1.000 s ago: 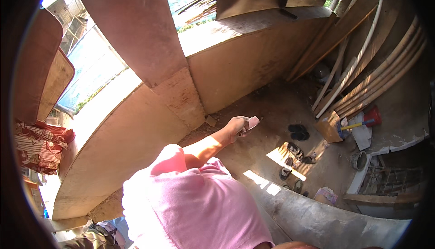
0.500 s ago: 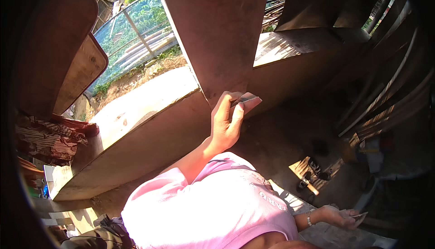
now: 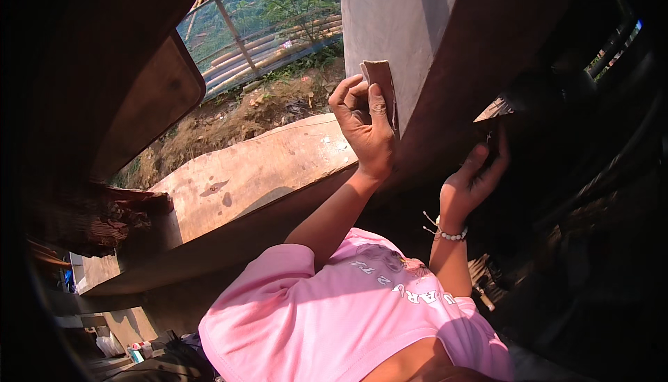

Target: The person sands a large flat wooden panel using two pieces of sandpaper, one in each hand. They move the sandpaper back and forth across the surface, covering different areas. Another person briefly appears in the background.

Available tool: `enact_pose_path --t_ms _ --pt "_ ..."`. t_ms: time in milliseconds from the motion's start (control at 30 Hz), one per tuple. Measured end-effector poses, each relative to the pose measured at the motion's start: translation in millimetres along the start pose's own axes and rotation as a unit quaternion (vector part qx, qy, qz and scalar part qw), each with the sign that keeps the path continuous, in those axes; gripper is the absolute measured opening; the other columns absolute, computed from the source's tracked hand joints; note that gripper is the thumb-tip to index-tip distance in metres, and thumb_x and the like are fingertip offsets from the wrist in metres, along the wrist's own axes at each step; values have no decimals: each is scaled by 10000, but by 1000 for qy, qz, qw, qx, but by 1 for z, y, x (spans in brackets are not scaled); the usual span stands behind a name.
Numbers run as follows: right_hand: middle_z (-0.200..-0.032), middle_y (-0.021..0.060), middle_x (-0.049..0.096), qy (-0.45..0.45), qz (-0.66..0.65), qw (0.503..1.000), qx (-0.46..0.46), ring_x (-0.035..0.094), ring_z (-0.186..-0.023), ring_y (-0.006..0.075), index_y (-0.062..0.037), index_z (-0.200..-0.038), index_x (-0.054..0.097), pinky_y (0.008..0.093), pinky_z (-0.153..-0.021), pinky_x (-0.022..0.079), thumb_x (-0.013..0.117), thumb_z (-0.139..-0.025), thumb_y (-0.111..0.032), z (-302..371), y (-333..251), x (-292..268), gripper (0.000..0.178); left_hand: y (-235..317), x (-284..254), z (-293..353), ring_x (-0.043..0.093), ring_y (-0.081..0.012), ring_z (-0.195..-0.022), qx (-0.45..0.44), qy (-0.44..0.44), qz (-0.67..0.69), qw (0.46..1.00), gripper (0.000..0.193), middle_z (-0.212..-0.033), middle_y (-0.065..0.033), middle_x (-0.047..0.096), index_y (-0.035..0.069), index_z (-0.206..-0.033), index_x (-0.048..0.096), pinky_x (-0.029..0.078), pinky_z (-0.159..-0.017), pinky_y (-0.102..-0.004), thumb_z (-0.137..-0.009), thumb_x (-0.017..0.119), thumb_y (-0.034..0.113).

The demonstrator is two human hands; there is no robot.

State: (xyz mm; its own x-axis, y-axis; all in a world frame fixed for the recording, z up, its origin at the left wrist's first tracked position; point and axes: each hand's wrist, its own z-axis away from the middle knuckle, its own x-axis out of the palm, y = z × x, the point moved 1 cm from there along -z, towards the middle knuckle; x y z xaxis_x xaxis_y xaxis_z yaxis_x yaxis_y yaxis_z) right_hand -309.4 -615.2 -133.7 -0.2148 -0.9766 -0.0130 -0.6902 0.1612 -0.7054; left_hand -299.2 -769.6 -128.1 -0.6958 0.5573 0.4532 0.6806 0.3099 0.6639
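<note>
My left hand (image 3: 369,128) is raised in front of a smooth grey pillar (image 3: 400,30). Thumb and fingers pinch a folded brown piece of sandpaper (image 3: 380,81), its folded layers showing at the top edge. I cannot tell whether the paper touches the pillar. Lower and to the right, my right hand (image 3: 473,180), with a beaded bracelet (image 3: 452,234) on its wrist, is lifted into the shade beside the pillar's dark side. Its thumb and forefinger curve toward each other around something too dark to make out.
A sunlit ledge (image 3: 254,173) runs left from the pillar along a low wall. Beyond it are blue netting (image 3: 278,6) and stacked poles (image 3: 278,48). A wooden panel (image 3: 156,97) and a reddish patterned cloth (image 3: 118,218) are at the left. Deep shadow covers the right side.
My right hand has come up from low on the right to beside the pillar. The sandpaper in my left hand now stands more upright, and the view has swung round.
</note>
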Motion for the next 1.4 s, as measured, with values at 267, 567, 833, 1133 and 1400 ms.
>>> enact_pose_path --t_ms 267,567,833,1133,1400 --pt "-1658 348 374 -59 139 981 -120 404 -1532 484 93 -1539 506 516 -1267 331 535 -1130 -217 30 1 52 514 -45 -22 28 460 -400 -1507 52 -69 -152 985 408 -1617 -234 482 61 -1468 630 378 -1225 -488 -1062 606 39" --pt "-1754 373 86 -189 84 978 -14 105 -1655 463 175 -1652 87 481 -1348 69 373 -1108 -376 87 28 58 825 -45 -24 -26 -73 -419 -1673 92 -302 -143 938 816 -1807 -254 -18 -23 -1725 32 -42 -1326 -543 -1148 159 540" --pt "-1730 363 222 -240 53 969 -6 209 -1628 478 185 -1633 206 509 -1335 142 334 -1085 -497 83 20 43 885 -48 -33 -3 -127 -424 -1663 61 -338 -75 936 992 -1790 -281 -122 -44 -1708 -50 -89 -1306 -587 -1082 103 710" --pt "-1788 306 10 -196 30 979 -47 32 -1671 416 127 -1682 26 487 -1345 23 257 -1113 -560 66 19 58 921 -59 -43 -9 -140 -443 -1655 27 -298 -90 950 921 -1778 -296 -149 -51 -1701 -67 -68 -1321 -541 -1116 104 639" --pt "-1788 306 -31 -170 48 982 -67 2 -1671 421 114 -1685 -14 496 -1344 7 307 -1096 -504 55 12 70 913 -69 -43 -4 -110 -459 -1656 -92 -226 -94 965 875 -1772 -321 -123 -74 -1688 -88 -39 -1324 -556 -1144 142 571"
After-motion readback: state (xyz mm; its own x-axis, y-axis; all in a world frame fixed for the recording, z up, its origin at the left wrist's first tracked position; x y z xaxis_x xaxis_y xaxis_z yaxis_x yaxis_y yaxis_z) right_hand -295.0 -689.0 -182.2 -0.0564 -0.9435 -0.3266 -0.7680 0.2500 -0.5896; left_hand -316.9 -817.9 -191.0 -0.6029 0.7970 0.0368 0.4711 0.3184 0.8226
